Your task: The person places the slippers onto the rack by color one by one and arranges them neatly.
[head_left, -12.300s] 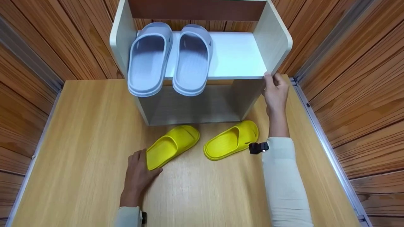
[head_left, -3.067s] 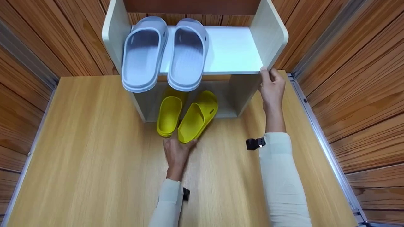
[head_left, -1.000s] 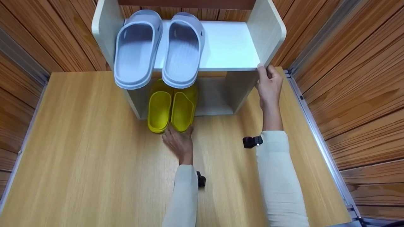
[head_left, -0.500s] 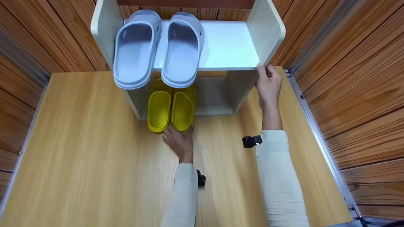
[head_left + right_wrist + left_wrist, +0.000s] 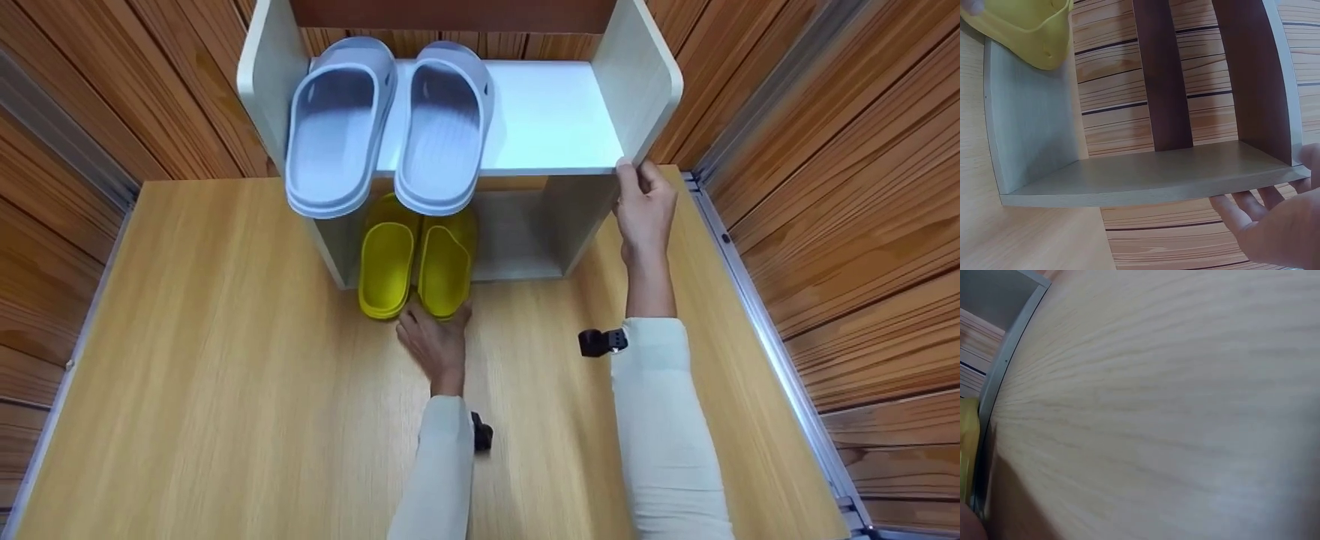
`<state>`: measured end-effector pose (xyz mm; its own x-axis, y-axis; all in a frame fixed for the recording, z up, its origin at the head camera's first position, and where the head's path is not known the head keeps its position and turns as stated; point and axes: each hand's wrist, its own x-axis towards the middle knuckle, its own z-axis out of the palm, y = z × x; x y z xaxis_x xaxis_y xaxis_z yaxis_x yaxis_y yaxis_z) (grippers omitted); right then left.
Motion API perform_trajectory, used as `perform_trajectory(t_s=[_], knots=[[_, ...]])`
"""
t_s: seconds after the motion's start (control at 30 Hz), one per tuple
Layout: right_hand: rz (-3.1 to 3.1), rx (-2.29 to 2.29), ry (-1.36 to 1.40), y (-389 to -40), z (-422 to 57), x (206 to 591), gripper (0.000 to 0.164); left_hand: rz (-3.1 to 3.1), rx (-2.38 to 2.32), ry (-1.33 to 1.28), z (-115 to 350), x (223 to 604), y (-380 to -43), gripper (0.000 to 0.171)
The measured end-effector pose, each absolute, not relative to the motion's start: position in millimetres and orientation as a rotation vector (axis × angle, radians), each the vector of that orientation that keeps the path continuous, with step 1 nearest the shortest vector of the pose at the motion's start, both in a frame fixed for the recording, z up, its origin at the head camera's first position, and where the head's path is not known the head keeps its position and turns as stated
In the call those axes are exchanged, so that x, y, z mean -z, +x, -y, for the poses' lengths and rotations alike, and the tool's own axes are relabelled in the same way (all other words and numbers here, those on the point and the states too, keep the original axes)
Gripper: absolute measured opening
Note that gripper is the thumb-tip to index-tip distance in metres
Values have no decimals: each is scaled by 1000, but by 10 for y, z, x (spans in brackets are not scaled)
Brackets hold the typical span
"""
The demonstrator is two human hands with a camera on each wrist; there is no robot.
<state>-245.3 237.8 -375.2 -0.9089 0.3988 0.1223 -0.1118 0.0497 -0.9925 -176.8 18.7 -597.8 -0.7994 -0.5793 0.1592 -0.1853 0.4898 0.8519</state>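
Side by side, a left yellow slipper (image 5: 386,262) and a right yellow slipper (image 5: 444,266) stand in the lower compartment of a small shoe rack (image 5: 551,116), their heels jutting over its front edge. Their toes are partly hidden under the upper shelf. My left hand (image 5: 435,337) grips the right slipper's heel, thumb on its right side and fingers between the two heels. In the left wrist view only a sliver of yellow slipper (image 5: 968,444) shows. With my right hand (image 5: 646,206) I hold the rack's right side panel (image 5: 1162,174) where the upper shelf meets it.
On the upper shelf stands a pair of grey-blue slippers, the left one (image 5: 334,142) and the right one (image 5: 441,142), heels overhanging the front. Wood-plank walls (image 5: 862,225) enclose the wooden floor (image 5: 225,375), with metal rails (image 5: 772,337) along the sides.
Both yellow slippers, earlier angled on the floor, have moved into the lower compartment and been straightened by my left hand. In the last second they barely moved. My right hand keeps its hold.
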Motion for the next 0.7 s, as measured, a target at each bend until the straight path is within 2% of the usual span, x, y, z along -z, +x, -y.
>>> perform_trajectory(t_s=[0.1,0.3,0.4,0.7], knots=[[2002,-1915,-310,-2430,-2395,3760,21,2328,1266,613,-163,5957,-1746,93],[2099,-1858,-296,-2382,-2423,3746,48,2346,1263,585,-106,5869,-1749,90],[2113,-1824,-281,-2359,-2448,3750,56,2356,1229,580,-74,5796,-1759,89],[2037,-1799,-228,-2162,-2522,3778,55,2358,1227,350,173,5523,-1728,80]])
